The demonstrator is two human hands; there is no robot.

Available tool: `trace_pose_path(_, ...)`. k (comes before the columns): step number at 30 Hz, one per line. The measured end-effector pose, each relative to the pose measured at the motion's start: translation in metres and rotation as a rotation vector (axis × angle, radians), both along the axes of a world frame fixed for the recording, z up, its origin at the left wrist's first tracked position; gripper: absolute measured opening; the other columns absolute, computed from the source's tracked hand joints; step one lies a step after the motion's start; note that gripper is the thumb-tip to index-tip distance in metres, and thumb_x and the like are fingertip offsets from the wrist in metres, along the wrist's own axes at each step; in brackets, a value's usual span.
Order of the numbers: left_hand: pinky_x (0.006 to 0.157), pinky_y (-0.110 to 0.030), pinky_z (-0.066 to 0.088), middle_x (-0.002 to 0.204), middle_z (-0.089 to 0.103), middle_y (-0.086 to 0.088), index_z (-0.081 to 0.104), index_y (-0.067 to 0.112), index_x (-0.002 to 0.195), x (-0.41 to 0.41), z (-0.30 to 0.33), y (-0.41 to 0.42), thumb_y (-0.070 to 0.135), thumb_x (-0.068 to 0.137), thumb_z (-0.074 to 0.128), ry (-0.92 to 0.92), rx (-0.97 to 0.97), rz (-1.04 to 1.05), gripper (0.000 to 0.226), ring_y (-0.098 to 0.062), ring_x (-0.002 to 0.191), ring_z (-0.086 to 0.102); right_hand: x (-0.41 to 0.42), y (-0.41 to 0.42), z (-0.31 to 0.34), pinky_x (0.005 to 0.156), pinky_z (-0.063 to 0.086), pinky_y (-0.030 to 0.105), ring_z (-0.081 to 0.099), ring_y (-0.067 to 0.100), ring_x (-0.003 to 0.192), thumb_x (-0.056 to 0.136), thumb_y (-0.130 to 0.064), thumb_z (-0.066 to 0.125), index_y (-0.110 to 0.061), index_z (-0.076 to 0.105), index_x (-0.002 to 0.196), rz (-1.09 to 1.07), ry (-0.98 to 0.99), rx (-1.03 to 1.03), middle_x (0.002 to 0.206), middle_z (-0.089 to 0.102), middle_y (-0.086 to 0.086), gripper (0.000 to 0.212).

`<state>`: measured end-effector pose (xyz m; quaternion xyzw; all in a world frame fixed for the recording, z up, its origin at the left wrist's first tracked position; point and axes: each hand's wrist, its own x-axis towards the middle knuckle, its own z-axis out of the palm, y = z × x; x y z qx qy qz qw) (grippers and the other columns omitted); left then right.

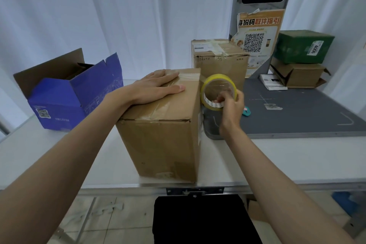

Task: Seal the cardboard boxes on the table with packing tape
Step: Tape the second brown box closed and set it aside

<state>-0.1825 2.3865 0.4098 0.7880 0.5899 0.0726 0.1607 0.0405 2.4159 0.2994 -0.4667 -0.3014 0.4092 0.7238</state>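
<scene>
A brown cardboard box (164, 140) stands at the middle of the white table (277, 160), its flaps down. My left hand (158, 87) lies flat on its top, fingers straight, pressing on clear tape that runs across the lid toward the right edge. Just off the box's right side my right hand (230, 103) grips a roll of clear yellowish packing tape (217, 90), fingers curled through its core. A strip stretches from the roll to the lid. Behind stands a second brown box (219, 61) with tape over its top.
An open blue box (73, 95) sits at the left. A grey cutting mat (301, 111) covers the right side, with a small teal tool (247, 111) on it. Far right, a green box (303, 45) is stacked on an open brown box (297, 75). A poster (257, 39) hangs behind.
</scene>
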Motion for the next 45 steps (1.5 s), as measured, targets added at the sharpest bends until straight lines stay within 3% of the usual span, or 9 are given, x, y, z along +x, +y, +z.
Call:
trace_pose_path(3,0.123,-0.044,-0.002,0.167,0.002,0.017,0.011,0.054,0.154,-0.007,0.0,0.0,0.084,0.084,0.03,-0.055,-0.017,0.009,0.079,-0.007,0.154,-0.003,-0.006,-0.007,-0.009,0.093,0.054,0.043,0.066,0.021,0.103,0.09,-0.026,0.068,-0.02,0.064,0.11,0.236,-0.023,-0.107,0.107,0.071,0.007,0.021)
trace_pose_path(8,0.125,-0.048,0.005,0.165,0.006,0.025,0.016,0.067,0.146,-0.033,-0.001,-0.003,0.097,0.07,0.032,-0.211,-0.069,0.076,0.084,-0.006,0.153,0.008,-0.016,-0.006,-0.006,0.084,0.043,0.028,0.053,-0.005,0.097,0.087,-0.058,0.067,-0.048,0.061,0.102,0.463,-0.156,-0.145,0.099,0.061,-0.033,0.019)
trace_pose_path(13,0.117,-0.044,0.022,0.16,0.022,0.026,0.024,0.079,0.132,-0.05,-0.005,-0.005,0.102,0.066,0.03,-0.337,-0.105,0.122,0.071,-0.013,0.143,0.032,-0.03,-0.005,0.01,0.092,0.053,0.047,0.06,0.011,0.106,0.076,-0.078,0.061,-0.039,0.054,0.124,0.63,-0.245,-0.279,0.117,0.063,-0.015,0.062)
trace_pose_path(20,0.112,-0.042,0.035,0.141,0.051,0.022,0.041,0.063,0.137,-0.047,-0.005,-0.011,0.104,0.061,0.03,-0.462,-0.089,0.182,0.087,-0.007,0.125,0.053,-0.046,0.001,0.036,0.094,0.055,0.046,0.069,0.018,0.097,0.079,-0.073,0.061,-0.031,0.059,0.12,0.499,-0.384,-0.258,0.11,0.07,-0.004,0.058)
trace_pose_path(23,0.087,-0.023,0.043,0.104,0.07,0.032,0.066,0.066,0.099,-0.033,0.002,-0.019,0.089,0.077,0.034,-0.556,-0.134,0.102,0.046,0.009,0.097,0.067,-0.049,0.009,0.053,0.092,0.053,0.042,0.065,0.017,0.101,0.082,-0.069,0.06,-0.027,0.062,0.116,0.462,-0.522,-0.228,0.113,0.067,-0.003,0.054)
trace_pose_path(28,0.111,-0.042,0.041,0.142,0.059,0.002,0.056,0.024,0.139,-0.029,-0.012,-0.006,0.061,0.076,0.056,-0.73,-0.179,0.158,0.073,-0.016,0.123,0.06,-0.044,0.019,0.069,0.087,0.048,0.04,0.058,0.021,0.107,0.081,-0.071,0.057,-0.027,0.063,0.098,0.407,-0.772,-0.224,0.117,0.063,0.0,0.048)
trace_pose_path(34,0.095,-0.025,0.045,0.156,0.029,0.017,0.014,0.047,0.157,-0.027,-0.023,0.001,0.044,0.078,0.047,-0.822,-0.128,0.173,0.085,-0.002,0.118,0.054,-0.047,0.027,0.073,0.098,0.044,0.048,0.055,0.025,0.112,0.078,-0.08,0.045,-0.033,0.06,0.105,0.382,-1.045,-0.231,0.124,0.056,-0.001,0.056)
trace_pose_path(37,0.103,-0.038,0.05,0.149,0.049,0.012,0.02,0.052,0.154,-0.042,-0.022,0.007,0.039,0.088,0.049,-0.81,-0.179,0.155,0.073,-0.015,0.116,0.065,-0.061,0.029,0.072,0.082,0.034,0.042,0.049,0.026,0.105,0.082,-0.082,0.038,-0.035,0.057,0.112,0.333,-1.243,-0.238,0.118,0.048,0.0,0.058)
trace_pose_path(45,0.075,-0.024,0.059,0.121,0.068,0.013,0.044,0.054,0.131,-0.075,-0.04,0.006,0.046,0.087,0.072,-0.751,-0.239,0.243,0.053,-0.008,0.099,0.072,-0.101,0.035,0.071,0.078,0.034,0.04,0.054,0.036,0.118,0.084,-0.086,0.027,-0.019,0.056,0.129,0.252,-1.634,-0.142,0.127,0.057,0.008,0.085)
